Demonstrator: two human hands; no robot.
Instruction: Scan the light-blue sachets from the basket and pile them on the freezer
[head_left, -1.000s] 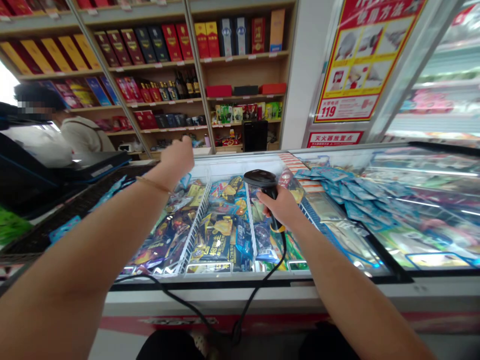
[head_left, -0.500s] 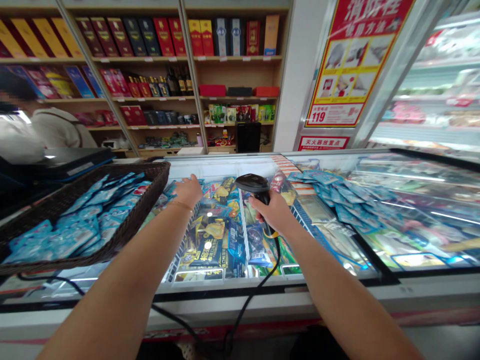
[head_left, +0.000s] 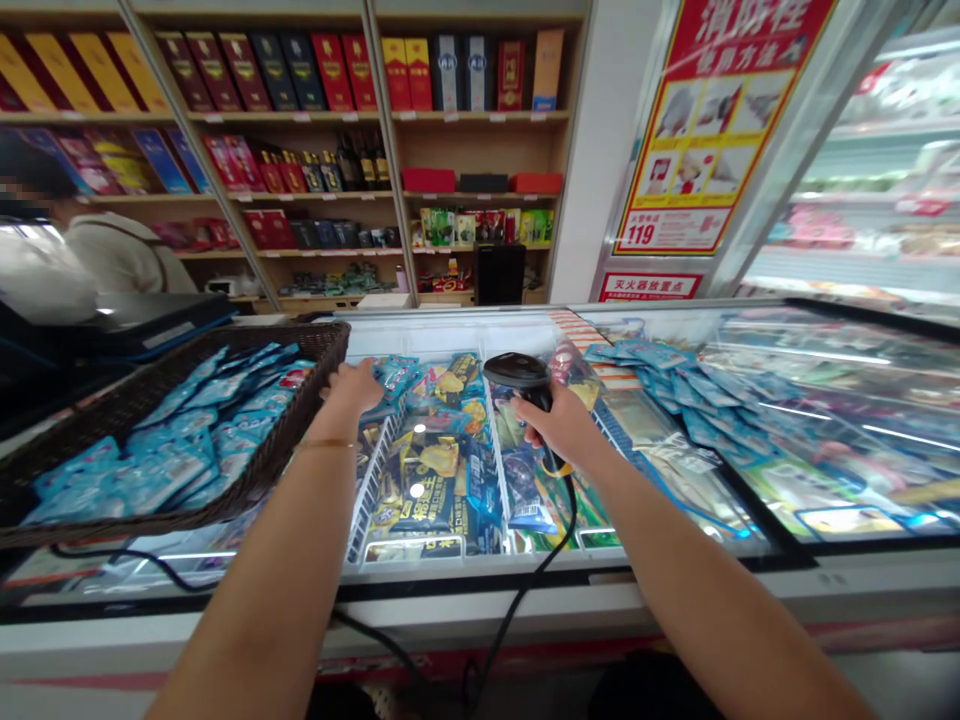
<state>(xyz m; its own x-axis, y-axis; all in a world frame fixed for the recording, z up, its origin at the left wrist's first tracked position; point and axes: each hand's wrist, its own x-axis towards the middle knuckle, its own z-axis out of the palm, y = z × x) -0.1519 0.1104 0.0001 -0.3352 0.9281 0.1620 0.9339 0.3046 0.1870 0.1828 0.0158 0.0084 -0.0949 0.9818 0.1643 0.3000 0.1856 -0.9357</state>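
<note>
My right hand (head_left: 556, 418) is wrapped around the handle of a black barcode scanner (head_left: 517, 371), held above the glass-topped freezer (head_left: 480, 585). The scanner's black cable hangs down toward the front edge. My left hand (head_left: 352, 388) hovers near the right rim of a dark wicker basket (head_left: 259, 470), fingers loosely bent and apart, with nothing visible in them. Just right of that hand lie a few small blue packets (head_left: 396, 374). Many similar blue packets (head_left: 176, 440) fill the basket, and another heap of blue packets (head_left: 682, 385) rests on the freezer to the right.
Under the glass, white wire dividers (head_left: 496, 470) separate colourful frozen packs (head_left: 431, 490). At the left, a person (head_left: 112, 250) stands behind dark counter equipment (head_left: 161, 325). Shelves of boxes (head_left: 289, 75) line the back wall, beside a red and yellow poster (head_left: 705, 140).
My left hand has moved left toward the basket rim, uncovering the small blue packets beside it. The scanner stays in my right hand, and the view has shifted slightly.
</note>
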